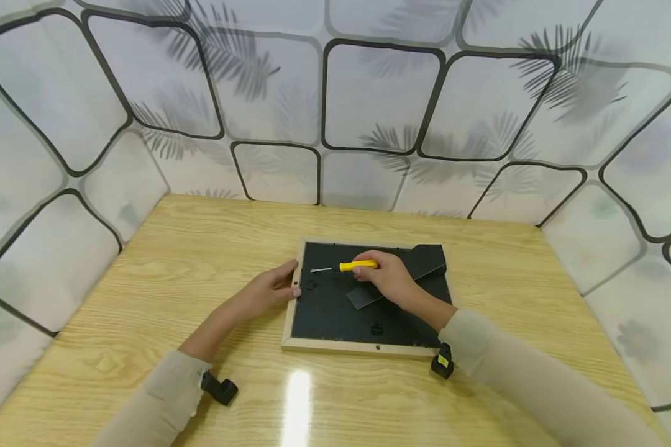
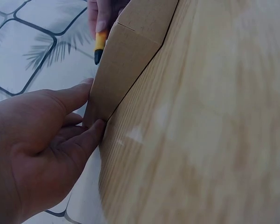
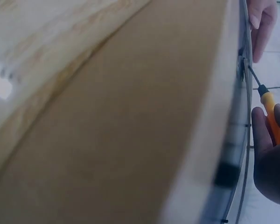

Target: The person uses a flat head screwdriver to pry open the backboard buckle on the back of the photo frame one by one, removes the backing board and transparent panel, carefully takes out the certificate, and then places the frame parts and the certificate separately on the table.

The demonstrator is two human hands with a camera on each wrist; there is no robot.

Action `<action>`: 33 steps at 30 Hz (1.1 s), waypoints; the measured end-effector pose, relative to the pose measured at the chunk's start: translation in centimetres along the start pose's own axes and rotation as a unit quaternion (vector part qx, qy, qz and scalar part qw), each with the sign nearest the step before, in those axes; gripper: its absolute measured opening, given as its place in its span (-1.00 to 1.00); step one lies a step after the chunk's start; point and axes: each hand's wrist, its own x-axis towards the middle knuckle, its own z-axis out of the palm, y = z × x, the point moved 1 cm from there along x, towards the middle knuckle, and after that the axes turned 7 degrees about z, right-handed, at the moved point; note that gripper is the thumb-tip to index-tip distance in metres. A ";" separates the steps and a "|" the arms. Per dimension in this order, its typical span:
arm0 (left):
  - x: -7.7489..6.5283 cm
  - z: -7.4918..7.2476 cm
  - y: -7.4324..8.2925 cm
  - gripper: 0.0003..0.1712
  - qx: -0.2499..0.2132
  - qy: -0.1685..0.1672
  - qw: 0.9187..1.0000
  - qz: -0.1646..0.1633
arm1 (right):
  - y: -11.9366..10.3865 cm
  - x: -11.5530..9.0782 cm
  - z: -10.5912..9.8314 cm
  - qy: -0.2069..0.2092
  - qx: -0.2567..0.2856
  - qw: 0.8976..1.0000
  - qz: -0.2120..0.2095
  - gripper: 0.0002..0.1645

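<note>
A picture frame [image 1: 335, 345] with a pale wooden border lies face down, its black backing board [image 1: 327, 316] showing. My left hand [image 1: 263, 293] holds the frame's left border between thumb and fingers; the left wrist view shows the digits against the wooden side [image 2: 126, 56]. My right hand [image 1: 388, 276] grips a screwdriver [image 1: 359, 266] by its yellow handle, over the backing board. Its metal shaft points left, with the tip near the left border, above a small dark fitting [image 1: 312, 285]. Whether the tip touches anything I cannot tell.
A black stand leg [image 1: 427, 259] lies slantwise across the backing, partly under the right hand. Another small black fitting [image 1: 376, 328] sits near the lower border. The wood-grain table [image 1: 223, 230] meets a patterned curtain [image 1: 369, 99] behind and at both sides.
</note>
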 end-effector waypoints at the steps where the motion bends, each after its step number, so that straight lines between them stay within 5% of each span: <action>1: 0.0 0.0 0.0 -0.09 0.001 0.000 1.000 0.000 | 0.0 0.0 0.1 0.002 0.002 1.000 0.005 -0.66; 17: 0.0 0.2 0.3 -0.13 -0.001 0.014 1.000 -0.012 | -0.3 0.1 1.4 0.012 -0.001 1.000 0.016 -0.65; 26: 0.2 0.3 0.2 -0.13 -0.006 0.011 1.000 -0.017 | -0.1 -0.3 1.4 0.041 -0.085 0.995 -0.009 -0.59; 33: 0.1 0.3 0.6 -0.13 -0.017 0.011 0.999 -0.031 | 0.2 -0.5 1.6 0.057 -0.101 0.993 -0.029 -0.59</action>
